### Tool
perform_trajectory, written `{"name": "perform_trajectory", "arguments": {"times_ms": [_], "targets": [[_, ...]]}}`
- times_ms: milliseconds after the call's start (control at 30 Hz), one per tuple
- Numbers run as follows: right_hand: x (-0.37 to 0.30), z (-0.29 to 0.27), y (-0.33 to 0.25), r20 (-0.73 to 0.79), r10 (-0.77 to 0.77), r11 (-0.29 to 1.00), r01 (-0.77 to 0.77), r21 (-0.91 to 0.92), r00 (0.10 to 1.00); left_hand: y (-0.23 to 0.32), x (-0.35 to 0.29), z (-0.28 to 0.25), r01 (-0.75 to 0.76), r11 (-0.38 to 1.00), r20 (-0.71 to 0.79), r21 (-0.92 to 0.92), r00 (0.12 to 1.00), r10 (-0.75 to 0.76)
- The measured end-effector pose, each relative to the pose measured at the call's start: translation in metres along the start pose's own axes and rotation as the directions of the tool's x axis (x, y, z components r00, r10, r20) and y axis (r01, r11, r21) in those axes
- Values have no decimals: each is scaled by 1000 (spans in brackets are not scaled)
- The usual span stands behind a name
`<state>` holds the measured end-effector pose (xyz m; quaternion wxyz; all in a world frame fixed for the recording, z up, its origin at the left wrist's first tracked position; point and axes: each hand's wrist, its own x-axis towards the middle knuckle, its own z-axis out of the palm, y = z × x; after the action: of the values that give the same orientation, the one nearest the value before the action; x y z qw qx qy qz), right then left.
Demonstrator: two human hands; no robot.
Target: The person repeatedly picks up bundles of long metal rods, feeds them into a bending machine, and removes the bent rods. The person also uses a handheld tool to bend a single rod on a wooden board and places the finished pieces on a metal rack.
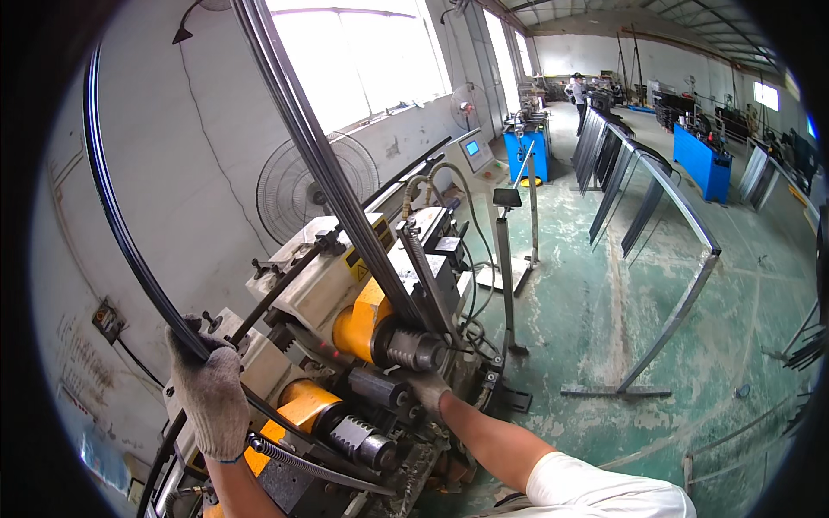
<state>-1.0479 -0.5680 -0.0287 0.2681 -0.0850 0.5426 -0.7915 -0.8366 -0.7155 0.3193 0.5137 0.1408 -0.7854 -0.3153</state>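
To the right of and beyond the bulky white, yellow and black metal machine (350, 332), two box-shaped blue metal cabinets: the left cabinet (527, 157) with dark gear on its tabletop, the larger right cabinet (701, 164) with assorted small items on top. Cannot tell what lies inside either.

At the machine's left side, raised with the forearm coming up from below: the left hand (210, 393), in a greyish-white knit glove, clamped around a long, thin, glossy black strip (105, 186). At the machine's near right side, with the bare forearm stretched out from a white sleeve (596, 485): the right hand (427, 390), also in a pale knit glove, just beside a dark grey cylindrical roller (377, 388). Cannot tell whether closed on anything, with fingers hidden behind machine parts.

Left of the machine, rising steeply from the left hand: the strip, smooth and shiny, with pale lengthwise highlights, bowed in the fisheye view. Slanting up and left across the machine's middle: a bundle of long, dark grey bars (337, 177), lower end near the upper yellow collar (358, 324). Behind the machine, a large round wire-guarded fan (285, 190); well to its right, a silver-grey metal rack (682, 203) with dark flat strips leaning along it.
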Motion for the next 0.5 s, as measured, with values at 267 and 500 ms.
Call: {"name": "perform_trajectory", "arguments": {"times_ms": [267, 500], "targets": [[-10, 3, -6, 2, -41, 999, 41, 2, 999, 0, 0, -1, 17, 1000, 22, -24, 1000, -17], [-15, 6, -16, -1, -58, 998, 58, 17, 998, 5, -2, 2, 53, 998, 2, -41, 999, -53]]}}
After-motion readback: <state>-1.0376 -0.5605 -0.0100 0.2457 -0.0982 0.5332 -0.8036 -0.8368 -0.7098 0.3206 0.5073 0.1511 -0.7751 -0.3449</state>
